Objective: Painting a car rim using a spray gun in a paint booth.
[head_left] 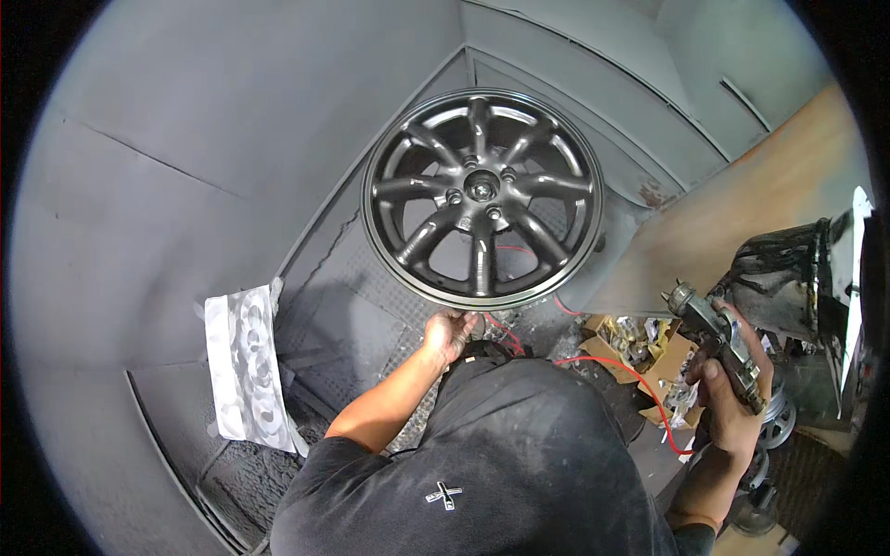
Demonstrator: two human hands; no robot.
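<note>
The wheel (482,283), dark and glossy with several spokes, faces up just in front of the person, and everything else sits around it. The left hand (449,335) is at the wheel's near edge, its bare forearm slanting up from the lower left, the wrist lifted and the fingers curled against the rim; whether they grip it or only touch it, I cannot tell. The right hand (734,400), well to the right of the wheel and nearer the person, is closed around a spray gun (718,329), thumb bent across the near side, forearm rising from below and the gun's head tilted up toward the wheel. As for markings, the cap at the wheel's centre bears a small pale emblem, too small to make out. Nearer the person than the wheel, the dark shirt (519,445) carries a white cross-shaped print. Left of the wheel, a white sheet (222,371) shows grey rounded smudges.
</note>
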